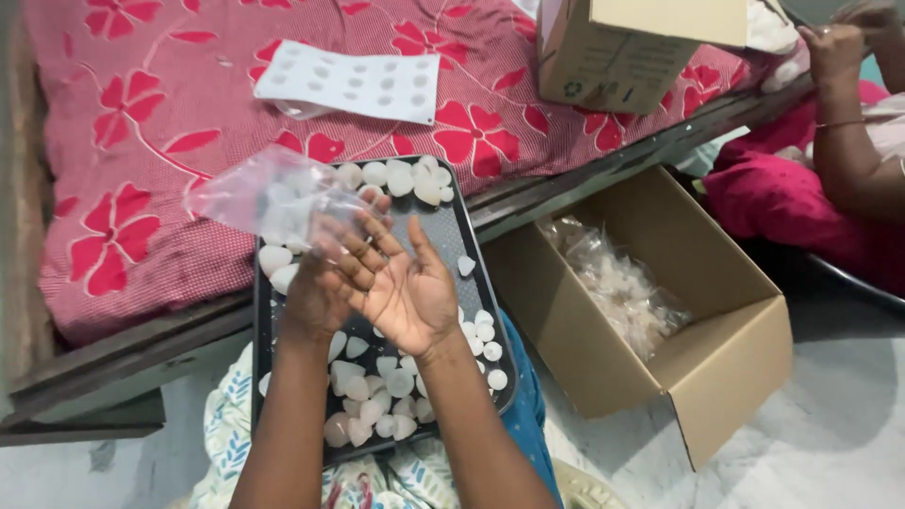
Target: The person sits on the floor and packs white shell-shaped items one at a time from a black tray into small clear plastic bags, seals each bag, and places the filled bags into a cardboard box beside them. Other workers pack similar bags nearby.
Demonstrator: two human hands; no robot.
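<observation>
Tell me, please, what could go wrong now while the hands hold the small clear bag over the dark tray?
1. The clear plastic bag is held only by the fingers of the left hand, above the tray's far end; it could slip, and pieces could miss its mouth.
2. The dark tray seems to rest on the lap and is full of loose white pieces; a knee movement may tip them onto the floor.
3. The right hand is open, so anything on the palm could roll off.
</observation>
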